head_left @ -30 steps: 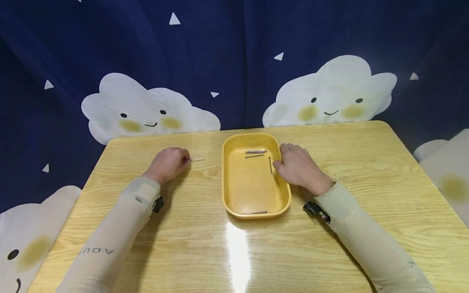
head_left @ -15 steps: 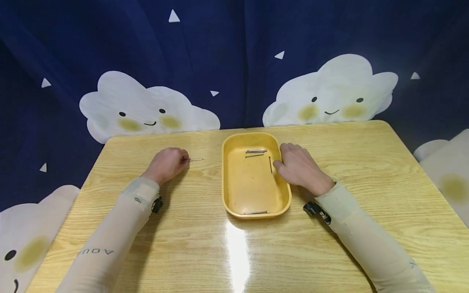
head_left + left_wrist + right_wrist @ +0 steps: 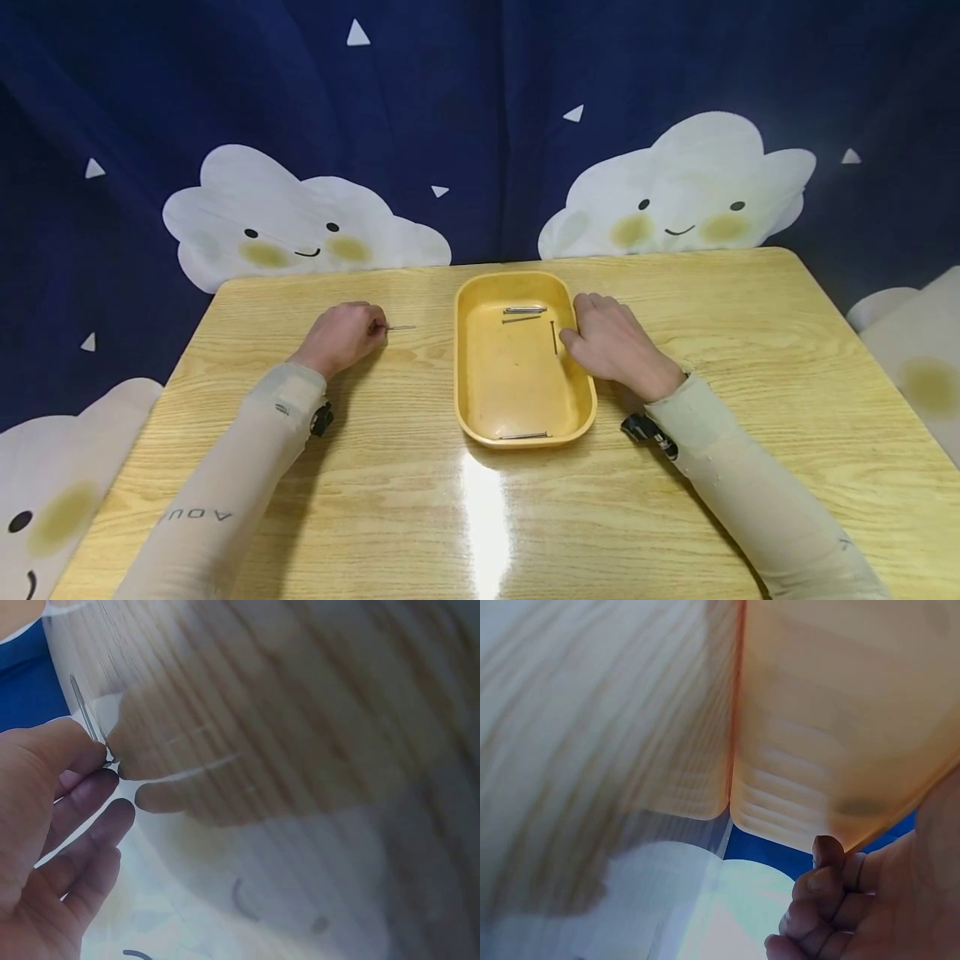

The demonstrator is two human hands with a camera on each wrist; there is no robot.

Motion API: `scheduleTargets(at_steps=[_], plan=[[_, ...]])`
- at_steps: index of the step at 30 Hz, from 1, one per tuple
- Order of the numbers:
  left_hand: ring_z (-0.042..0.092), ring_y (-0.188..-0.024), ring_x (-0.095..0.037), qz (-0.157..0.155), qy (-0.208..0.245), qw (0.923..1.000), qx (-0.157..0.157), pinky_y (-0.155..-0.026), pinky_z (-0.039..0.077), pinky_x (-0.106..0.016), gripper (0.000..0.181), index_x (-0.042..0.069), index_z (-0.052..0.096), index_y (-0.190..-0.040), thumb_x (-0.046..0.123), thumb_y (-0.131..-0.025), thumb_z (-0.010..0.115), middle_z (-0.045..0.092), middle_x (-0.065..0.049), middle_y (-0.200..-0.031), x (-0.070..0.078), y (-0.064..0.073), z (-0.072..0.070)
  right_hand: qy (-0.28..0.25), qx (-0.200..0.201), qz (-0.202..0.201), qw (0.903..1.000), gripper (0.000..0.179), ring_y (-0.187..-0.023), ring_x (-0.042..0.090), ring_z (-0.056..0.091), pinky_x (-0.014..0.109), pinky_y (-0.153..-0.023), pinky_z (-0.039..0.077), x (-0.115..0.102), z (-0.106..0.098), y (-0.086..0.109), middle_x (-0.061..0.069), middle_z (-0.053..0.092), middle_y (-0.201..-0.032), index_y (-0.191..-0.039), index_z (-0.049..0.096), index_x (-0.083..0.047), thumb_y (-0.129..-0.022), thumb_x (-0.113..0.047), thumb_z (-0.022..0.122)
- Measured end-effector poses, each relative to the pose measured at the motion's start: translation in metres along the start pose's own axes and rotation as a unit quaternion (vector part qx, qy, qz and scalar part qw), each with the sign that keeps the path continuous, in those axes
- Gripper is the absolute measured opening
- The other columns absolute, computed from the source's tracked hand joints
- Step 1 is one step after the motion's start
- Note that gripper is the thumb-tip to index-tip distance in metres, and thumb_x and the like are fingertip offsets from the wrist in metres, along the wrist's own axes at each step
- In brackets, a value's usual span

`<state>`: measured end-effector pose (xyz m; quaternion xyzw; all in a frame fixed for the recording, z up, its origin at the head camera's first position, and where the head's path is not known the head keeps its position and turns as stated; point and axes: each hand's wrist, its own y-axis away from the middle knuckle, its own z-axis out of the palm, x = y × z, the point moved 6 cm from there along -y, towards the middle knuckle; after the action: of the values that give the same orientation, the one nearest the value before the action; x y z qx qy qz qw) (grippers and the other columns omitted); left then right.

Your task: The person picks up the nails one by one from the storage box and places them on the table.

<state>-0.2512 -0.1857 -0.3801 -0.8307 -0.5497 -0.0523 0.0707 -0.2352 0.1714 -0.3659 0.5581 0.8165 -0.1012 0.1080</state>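
Slim grey metal nail [image 3: 402,327] pinched in a person's left hand [image 3: 345,333], to the left of a yellow rectangular plastic tray [image 3: 502,383]

Thumb and fingertips of the left hand are clamped together on one end of the nail, above a pale wood-grain tabletop [image 3: 390,500]. The free end points toward the tray, near its left rim but apart from it; whether the nail touches the tabletop cannot be told. The right hand [image 3: 611,346] grips the tray's right wall, thumb over the rim and curled fingers outside.

Inside the tray, a close-lying group of nails [image 3: 525,311], its number indistinct, lies crosswise toward the far end. Just beside it rests a slightly slanted nail [image 3: 521,319]. Another, a lengthwise nail [image 3: 554,337], lies near the right wall, beside the thumb. At least one near-wall nail [image 3: 523,435] lies along the closest side. Both arms wear beige sleeves [image 3: 240,467]. Behind the tabletop hangs a navy cloth backdrop [image 3: 480,100], printed with white smiling clouds [image 3: 300,221] and small triangles [image 3: 358,33].
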Motion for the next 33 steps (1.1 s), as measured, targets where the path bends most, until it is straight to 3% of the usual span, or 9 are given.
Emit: scheduleTargets(at_steps=[11, 21, 33], plan=[[0.074, -0.088, -0.027, -0.007, -0.005, 1.0000, -0.005, -0.083, 0.061, -0.045, 0.017, 0.005, 0.078, -0.103, 0.013, -0.095, 0.065, 0.078, -0.011, -0.098, 0.002, 0.004, -0.002, -0.004, 0.003, -0.003, 1.0000, 0.023, -0.076, 0.030, 0.049, 0.037, -0.069, 0.038, 0.000, 0.000, 0.000, 0.012, 0.052, -0.084, -0.093, 0.052, -0.003, -0.097, -0.026, 0.052], [0.069, -0.080, -0.023, -0.011, -0.015, 0.9998, 0.002, -0.079, 0.060, -0.044, 0.015, 0.005, 0.076, -0.101, 0.015, -0.095, 0.066, 0.075, -0.010, -0.093, 0.002, 0.005, -0.008, -0.007, 0.002, -0.003, 1.0000, 0.023, -0.076, 0.030, 0.049, 0.037, -0.069, 0.038, 0.000, 0.000, 0.000, 0.013, 0.053, -0.084, -0.094, 0.052, -0.003, -0.097, -0.025, 0.052], [0.073, -0.088, -0.028, -0.013, -0.012, 0.9998, 0.009, -0.083, 0.060, -0.046, 0.019, 0.003, 0.076, -0.105, 0.016, -0.094, 0.068, 0.077, -0.013, -0.100, 0.002, 0.007, -0.020, -0.007, -0.004, 0.001, 1.0000, 0.025, -0.079, 0.030, 0.051, 0.039, -0.071, 0.040, 0.002, 0.001, 0.000, 0.014, 0.054, -0.087, -0.097, 0.053, -0.001, -0.097, -0.026, 0.051]])
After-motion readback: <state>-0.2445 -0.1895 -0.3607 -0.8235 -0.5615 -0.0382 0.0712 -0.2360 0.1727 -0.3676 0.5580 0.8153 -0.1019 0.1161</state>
